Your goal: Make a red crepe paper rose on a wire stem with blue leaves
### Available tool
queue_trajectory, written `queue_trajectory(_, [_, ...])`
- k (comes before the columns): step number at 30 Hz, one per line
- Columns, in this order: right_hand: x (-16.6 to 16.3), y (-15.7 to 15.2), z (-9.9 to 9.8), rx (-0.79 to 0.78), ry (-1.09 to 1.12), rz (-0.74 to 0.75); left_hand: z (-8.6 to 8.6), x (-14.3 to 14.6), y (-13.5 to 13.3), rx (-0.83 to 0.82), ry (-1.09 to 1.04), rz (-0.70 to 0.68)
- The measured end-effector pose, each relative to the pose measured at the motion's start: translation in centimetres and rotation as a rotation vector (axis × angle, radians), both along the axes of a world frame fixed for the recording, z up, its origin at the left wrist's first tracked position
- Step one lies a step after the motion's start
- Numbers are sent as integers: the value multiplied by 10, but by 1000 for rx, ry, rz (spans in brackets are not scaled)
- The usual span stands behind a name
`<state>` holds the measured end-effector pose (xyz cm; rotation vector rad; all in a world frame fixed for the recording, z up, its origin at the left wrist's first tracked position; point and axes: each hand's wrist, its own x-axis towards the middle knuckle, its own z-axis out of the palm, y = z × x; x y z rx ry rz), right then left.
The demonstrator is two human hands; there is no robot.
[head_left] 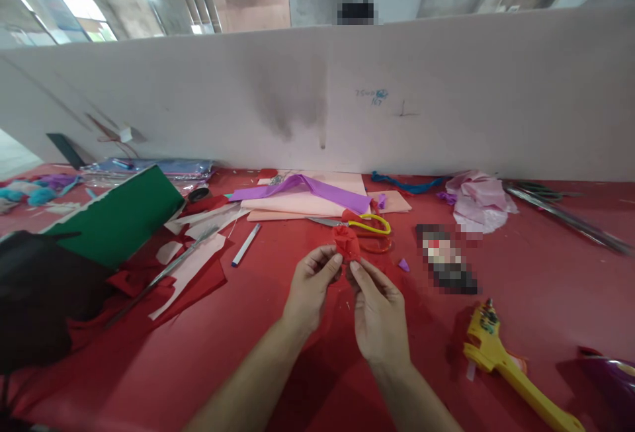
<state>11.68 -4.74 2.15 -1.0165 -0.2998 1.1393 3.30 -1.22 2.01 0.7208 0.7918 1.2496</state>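
My left hand (313,286) and my right hand (380,313) meet over the middle of the red table. Between their fingertips they pinch a small piece of crumpled red crepe paper (347,241), raised a little toward the far side. Thumbs and forefingers press on its lower edge from both sides. Just behind it lie scissors (374,223) with yellow handles, blades pointing left and partly covered by the red piece. A purple strip (302,187) rests on folded peach sheets (292,207) farther back. To the left of my hands is a capped marker (245,245).
A yellow glue gun (501,352) lies at the right, near a pixelated dark flat object (446,259). Crumpled pink paper (479,200) sits at the back right. At left are a green box (119,220), paper scraps (198,266) and a black bag (44,300). A white partition (198,101) closes the back.
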Motion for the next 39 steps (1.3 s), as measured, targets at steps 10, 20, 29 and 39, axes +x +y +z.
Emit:
queue_trajectory(10, [3, -1, -5, 29, -53, 13, -1, 2, -2, 2, 12, 8])
queue_trajectory(20, [-1, -2, -9, 48, -83, -12, -2, 4, -2, -17, 35, 47])
queue_trajectory(29, [-4, -5, -8, 83, -186, -12, 0, 6, -5, 26, 63, 74])
queue_trajectory(39, [-5, -5, -10, 122, -237, -26, -4, 6, -8, 85, 103, 75])
